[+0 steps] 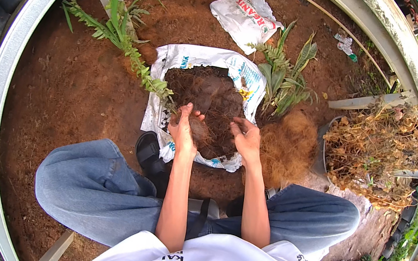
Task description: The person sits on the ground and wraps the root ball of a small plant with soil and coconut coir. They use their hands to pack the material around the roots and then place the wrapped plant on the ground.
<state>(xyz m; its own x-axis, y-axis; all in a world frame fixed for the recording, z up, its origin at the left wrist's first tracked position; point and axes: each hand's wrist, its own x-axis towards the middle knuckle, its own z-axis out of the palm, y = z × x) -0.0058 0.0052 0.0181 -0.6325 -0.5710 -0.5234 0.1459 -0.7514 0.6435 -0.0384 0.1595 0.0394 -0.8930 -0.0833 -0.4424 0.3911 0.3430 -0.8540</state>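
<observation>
A white plastic sack [168, 51] with printing stands on the soil before me, its rim rolled down around dark soil mixed with brown fibre [215, 94]. Over its near left part is my left hand [185, 126], palm turned inward and fingers spread, beside a clump of brown fibre [200, 132]; whether it grips the clump I cannot tell. My right hand [246, 136] is over the sack's near right side, fingers bent and slightly apart, with no object visible in it. A fern frond [140, 67] reaches across the sack's left rim to near my left hand.
Loose orange-brown fibre [289, 148] lies right of the sack, below a variegated leafy plant [281, 80]. A flattened white sack [246, 16] lies beyond. At the right stands a container of dried plants [375, 154]. A metal rail [8, 55] curves along the left.
</observation>
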